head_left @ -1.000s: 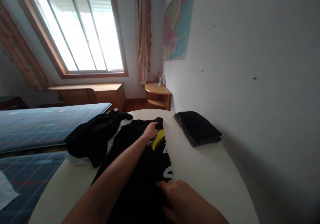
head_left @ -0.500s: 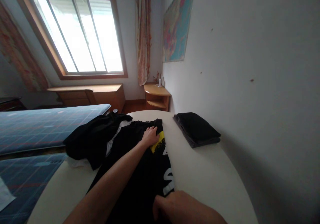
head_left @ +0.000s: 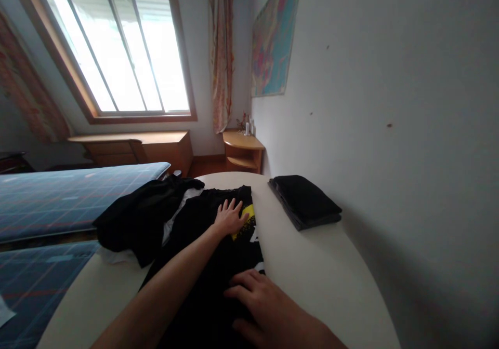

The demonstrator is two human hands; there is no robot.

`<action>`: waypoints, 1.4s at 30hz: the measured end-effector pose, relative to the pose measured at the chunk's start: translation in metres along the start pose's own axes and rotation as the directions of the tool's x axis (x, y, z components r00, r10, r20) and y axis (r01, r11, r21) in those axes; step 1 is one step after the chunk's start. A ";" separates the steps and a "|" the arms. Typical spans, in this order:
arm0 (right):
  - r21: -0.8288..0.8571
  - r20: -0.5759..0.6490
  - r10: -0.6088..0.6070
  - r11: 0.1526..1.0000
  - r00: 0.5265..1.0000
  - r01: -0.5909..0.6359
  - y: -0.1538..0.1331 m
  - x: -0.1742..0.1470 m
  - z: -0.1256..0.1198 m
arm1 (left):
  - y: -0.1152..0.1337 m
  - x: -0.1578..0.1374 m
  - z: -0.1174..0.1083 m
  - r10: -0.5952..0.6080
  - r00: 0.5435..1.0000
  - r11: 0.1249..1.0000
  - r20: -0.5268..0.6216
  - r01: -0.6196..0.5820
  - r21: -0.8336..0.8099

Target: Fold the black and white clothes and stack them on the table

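A black T-shirt (head_left: pixel 195 266) with a yellow patch and white lettering lies lengthwise on the table, its right edge running nearly straight. My left hand (head_left: pixel 230 217) rests flat on its far part beside the yellow print, fingers spread. Closer to me, my right hand (head_left: pixel 259 298) is over the near right side of the cloth, fingers apart and slightly bent, covering part of the lettering. Neither hand grips the fabric. The shirt's near end is partly hidden by my arms.
A folded stack of dark clothes (head_left: pixel 306 201) sits at the table's right, near the wall. Another crumpled black garment (head_left: pixel 134 216) with white parts lies at the left. The round white table (head_left: pixel 331 281) borders a blue plaid mattress (head_left: pixel 47 196).
My left hand has spread its fingers and drawn slightly nearer. My right hand has moved forward and opened from a curled shape, onto the shirt's lower lettering.
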State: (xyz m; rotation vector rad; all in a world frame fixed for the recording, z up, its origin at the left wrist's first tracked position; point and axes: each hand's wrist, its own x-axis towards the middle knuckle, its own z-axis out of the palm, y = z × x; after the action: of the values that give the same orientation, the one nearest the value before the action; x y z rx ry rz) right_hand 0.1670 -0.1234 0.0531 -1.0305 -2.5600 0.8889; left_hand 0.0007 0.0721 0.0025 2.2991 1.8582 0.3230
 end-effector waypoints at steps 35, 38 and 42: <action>0.090 -0.166 0.150 0.987 0.975 -0.136 0.075 0.012 -0.047 | 0.030 0.113 0.025 0.071 0.997 0.996 -0.012 -0.071 -0.057; 0.085 -0.126 0.143 0.987 0.982 -0.133 0.066 0.001 -0.049 | 0.028 0.095 0.023 0.108 0.994 0.989 -0.026 -0.110 -0.096; 0.055 -0.094 0.114 0.993 0.989 -0.109 0.056 -0.013 -0.047 | 0.024 0.056 0.018 0.193 0.980 0.970 -0.049 -0.198 -0.137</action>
State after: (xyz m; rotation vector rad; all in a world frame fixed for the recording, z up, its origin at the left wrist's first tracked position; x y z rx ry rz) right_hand 0.2273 -0.0796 0.0555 -1.1819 -2.4092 0.9017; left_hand 0.0392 0.1219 -0.0052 2.3959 1.5686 0.5075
